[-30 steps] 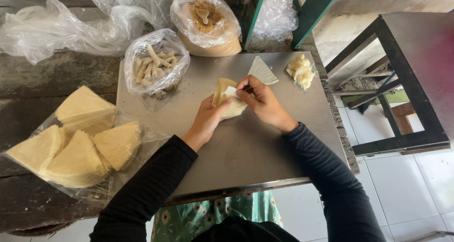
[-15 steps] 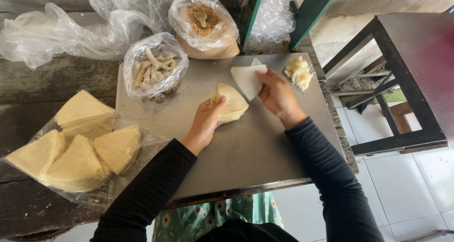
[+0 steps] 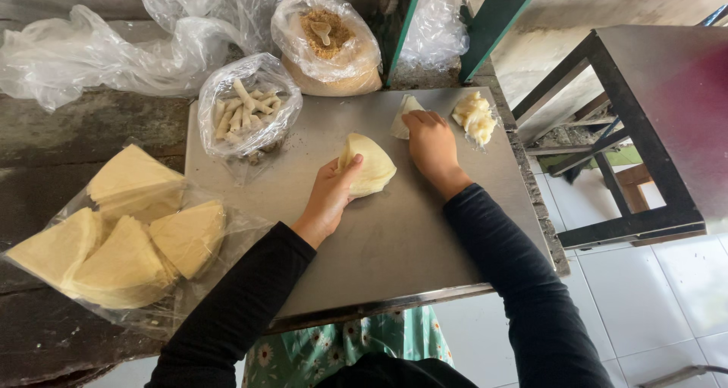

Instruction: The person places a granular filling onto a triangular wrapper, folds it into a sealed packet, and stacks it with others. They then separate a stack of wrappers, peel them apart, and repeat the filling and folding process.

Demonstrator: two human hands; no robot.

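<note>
My left hand (image 3: 331, 194) holds a stack of pale yellow wedge-shaped wrapper sheets (image 3: 370, 165) against the grey metal tabletop (image 3: 394, 236). My right hand (image 3: 429, 139) rests fingers-down on a single pale wrapper sheet (image 3: 404, 110) laid flat farther back on the metal top. Just right of that hand sits a small heap of whitish-yellow pieces (image 3: 475, 116). Both arms wear black sleeves.
A clear bag of pale finger-shaped sticks (image 3: 244, 107) and a bag of brown crumbs with a spoon (image 3: 327, 43) stand at the back. A plastic sheet with several wrapper stacks (image 3: 121, 240) lies left. A dark metal stool (image 3: 644, 122) stands right over a tiled floor.
My right hand carried one sheet off the stack and laid it flat at the back of the metal top. The left hand kept hold of the stack.
</note>
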